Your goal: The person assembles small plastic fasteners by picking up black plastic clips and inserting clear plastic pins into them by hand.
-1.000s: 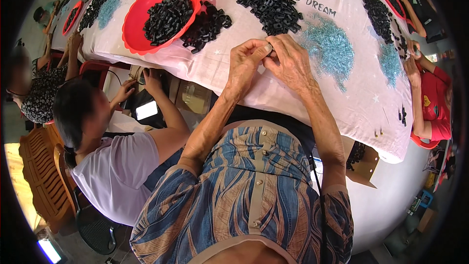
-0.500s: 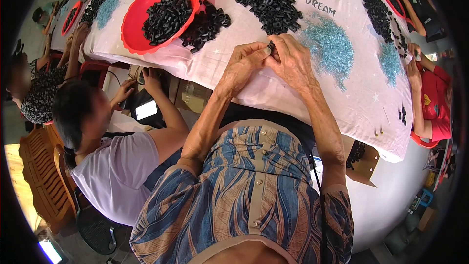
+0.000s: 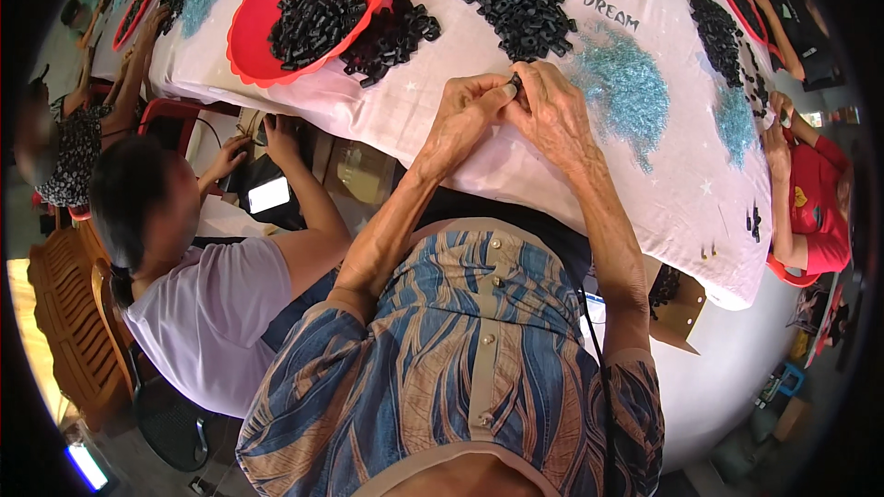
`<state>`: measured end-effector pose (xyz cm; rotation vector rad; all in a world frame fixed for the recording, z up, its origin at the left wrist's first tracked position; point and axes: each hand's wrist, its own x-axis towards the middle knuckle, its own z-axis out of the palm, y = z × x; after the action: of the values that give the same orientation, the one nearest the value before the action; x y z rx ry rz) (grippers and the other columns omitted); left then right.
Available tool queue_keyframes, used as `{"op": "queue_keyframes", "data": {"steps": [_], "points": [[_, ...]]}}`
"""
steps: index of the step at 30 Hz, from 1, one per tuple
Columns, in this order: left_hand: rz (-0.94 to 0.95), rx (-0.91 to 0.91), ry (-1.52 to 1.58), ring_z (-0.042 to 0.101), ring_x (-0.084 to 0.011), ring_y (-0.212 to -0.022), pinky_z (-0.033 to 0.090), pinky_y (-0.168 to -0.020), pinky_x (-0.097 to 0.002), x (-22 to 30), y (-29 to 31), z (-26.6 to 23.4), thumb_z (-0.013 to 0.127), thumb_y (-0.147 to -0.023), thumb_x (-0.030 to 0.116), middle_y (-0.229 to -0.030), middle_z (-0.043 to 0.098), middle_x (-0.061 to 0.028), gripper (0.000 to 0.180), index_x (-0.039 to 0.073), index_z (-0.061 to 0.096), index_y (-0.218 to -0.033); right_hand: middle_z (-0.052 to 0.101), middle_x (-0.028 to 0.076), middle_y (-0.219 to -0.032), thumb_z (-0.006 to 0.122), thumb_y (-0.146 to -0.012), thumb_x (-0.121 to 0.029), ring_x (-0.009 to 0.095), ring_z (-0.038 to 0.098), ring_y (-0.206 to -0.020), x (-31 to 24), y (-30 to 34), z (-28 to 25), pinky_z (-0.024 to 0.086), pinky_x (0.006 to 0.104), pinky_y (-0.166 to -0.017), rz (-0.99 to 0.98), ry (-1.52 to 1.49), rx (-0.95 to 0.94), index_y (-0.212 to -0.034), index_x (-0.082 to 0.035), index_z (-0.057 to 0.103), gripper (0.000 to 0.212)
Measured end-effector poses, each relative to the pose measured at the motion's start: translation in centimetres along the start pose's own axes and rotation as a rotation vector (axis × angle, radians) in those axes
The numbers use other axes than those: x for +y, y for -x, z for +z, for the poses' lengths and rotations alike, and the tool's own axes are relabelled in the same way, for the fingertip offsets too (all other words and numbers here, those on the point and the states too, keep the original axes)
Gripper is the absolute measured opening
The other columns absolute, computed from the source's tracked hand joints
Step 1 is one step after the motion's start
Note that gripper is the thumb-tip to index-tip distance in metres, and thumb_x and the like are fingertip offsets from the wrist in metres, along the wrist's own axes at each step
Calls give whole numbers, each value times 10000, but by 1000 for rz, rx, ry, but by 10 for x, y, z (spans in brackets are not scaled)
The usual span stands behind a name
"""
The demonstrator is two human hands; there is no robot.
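Observation:
Over the near part of the cloth-covered table, my left hand (image 3: 472, 113) and my right hand (image 3: 551, 113) meet at the fingertips. Both are closed in a pinch around one small black plastic piece (image 3: 515, 83), mostly covered by my fingers. Just beyond them spreads a big pile of black plastic pieces (image 3: 511, 0). To the right of my right hand lies a heap of small, shiny pale-blue bits (image 3: 624, 92), too fine to tell singly. A red plastic basin (image 3: 247, 46) at the left holds many black pieces, with a smaller black pile (image 3: 391, 37) beside it.
A person in a white top (image 3: 198, 313) sits close on my left, a phone (image 3: 269, 194) near their hands. Another in red (image 3: 820, 202) works at the right edge. An open cardboard box (image 3: 681, 313) with black pieces stands by my right elbow. A wooden bench (image 3: 78, 322) is behind left.
My hands stay together on the black piece with only slight finger movement. The whole view has shifted a little.

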<state>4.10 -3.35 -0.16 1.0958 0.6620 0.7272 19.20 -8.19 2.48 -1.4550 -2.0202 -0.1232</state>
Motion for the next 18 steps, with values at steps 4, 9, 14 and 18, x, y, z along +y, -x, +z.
{"op": "queue_keyframes", "data": {"steps": [4,9,14,18], "points": [[-9,13,-23,621,-128,-770,507,-741,-263,2,1,2,531,-971,92,-847,650,-70,202,-68,647,-931,573,138,-886,762,-703,-100,293,610,-833,1,-1,-1,542,368,-662,-13,15,1,-1043,22,532,428],[-14,12,-73,563,-87,-736,458,-695,-223,5,2,2,542,-965,115,-809,621,-26,196,-38,655,-916,575,136,-890,751,-714,-92,291,611,-835,7,2,3,542,371,-669,-46,34,-9,-1016,24,548,383],[-10,26,-48,486,-62,-693,400,-635,-216,9,5,5,556,-949,136,-759,584,7,203,-21,669,-891,586,142,-923,735,-716,-70,297,622,-830,4,0,2,541,383,-669,-55,-11,50,-1045,36,561,387],[8,56,64,448,-52,-666,364,-589,-220,9,6,10,570,-940,154,-718,567,21,219,-20,684,-872,588,149,-931,725,-713,-49,308,623,-826,3,0,3,537,392,-677,37,-114,28,-1076,30,563,405]]}}
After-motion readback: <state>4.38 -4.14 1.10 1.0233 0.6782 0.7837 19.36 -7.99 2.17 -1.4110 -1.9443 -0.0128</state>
